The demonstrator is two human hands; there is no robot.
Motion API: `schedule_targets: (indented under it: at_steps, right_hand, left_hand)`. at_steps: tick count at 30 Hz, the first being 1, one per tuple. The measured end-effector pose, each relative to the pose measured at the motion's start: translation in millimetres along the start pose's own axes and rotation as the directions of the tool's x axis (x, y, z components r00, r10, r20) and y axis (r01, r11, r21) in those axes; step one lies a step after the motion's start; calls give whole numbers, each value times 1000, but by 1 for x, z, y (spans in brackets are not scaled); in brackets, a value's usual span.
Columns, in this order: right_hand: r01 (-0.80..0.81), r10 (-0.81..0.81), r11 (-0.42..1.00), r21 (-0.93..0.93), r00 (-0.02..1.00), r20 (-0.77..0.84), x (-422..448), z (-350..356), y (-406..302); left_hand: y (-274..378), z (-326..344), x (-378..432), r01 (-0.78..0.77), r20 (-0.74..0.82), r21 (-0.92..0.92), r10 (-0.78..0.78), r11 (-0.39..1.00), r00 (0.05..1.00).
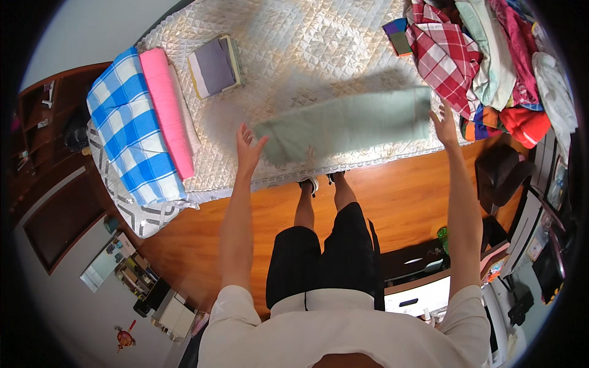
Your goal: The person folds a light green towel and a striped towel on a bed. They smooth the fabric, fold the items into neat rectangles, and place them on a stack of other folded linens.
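Observation:
A pale green cloth point(343, 122), folded into a long strip, lies along the near edge of a bed with a quilted cream cover point(331, 46). Just off the strip's left end is my left hand point(249, 149), its fingers spread and holding nothing. My right hand point(444, 125) is raised beside the right end, also with fingers apart and nothing in it. Whether either hand touches the cloth I cannot tell. Beyond my left hand lies a small stack of folded cloths point(214, 67), grey-purple and white on top.
Folded blue-and-white checked bedding point(135, 129) and a pink folded quilt point(166, 112) lie at the bed's left end. A heap of loose fabrics, including a red plaid cloth point(441, 60), covers the right end. A dark brown chair point(499, 172) stands on the wooden floor point(391, 193).

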State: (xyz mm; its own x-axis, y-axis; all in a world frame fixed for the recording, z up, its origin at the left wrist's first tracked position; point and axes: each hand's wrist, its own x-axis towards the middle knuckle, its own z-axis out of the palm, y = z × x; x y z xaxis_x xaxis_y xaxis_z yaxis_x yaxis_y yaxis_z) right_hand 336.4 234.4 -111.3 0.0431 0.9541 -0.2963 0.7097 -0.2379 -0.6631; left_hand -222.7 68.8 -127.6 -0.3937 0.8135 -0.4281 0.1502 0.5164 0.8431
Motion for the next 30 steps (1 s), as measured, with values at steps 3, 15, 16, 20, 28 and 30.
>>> schedule_targets:
  at_steps: [3,15,16,20,28,30]
  right_hand:
    - [180,-174,955,-236,984,49,5,58,-2]
    - [264,31,832,-487,855,517,-61,139,20]
    - [250,28,845,-472,863,505,-61,141,19]
    - [167,51,869,-466,906,421,-73,148,16]
    - [80,-41,993,-92,928,369,-153,225,-46]
    - [-204,146,977,68,861,487,-173,253,-75]
  left_hand:
    - [-47,29,15,146,-86,144,-134,979,987]
    - [-154,70,8,487,-184,260,-453,834,872]
    - [-158,64,6,508,-141,229,-488,830,861]
    - [-147,64,-4,554,2,-94,-557,827,831]
    - [-117,60,16,534,88,-342,-540,773,837]
    - [-109,49,22,597,205,-314,-561,738,802]
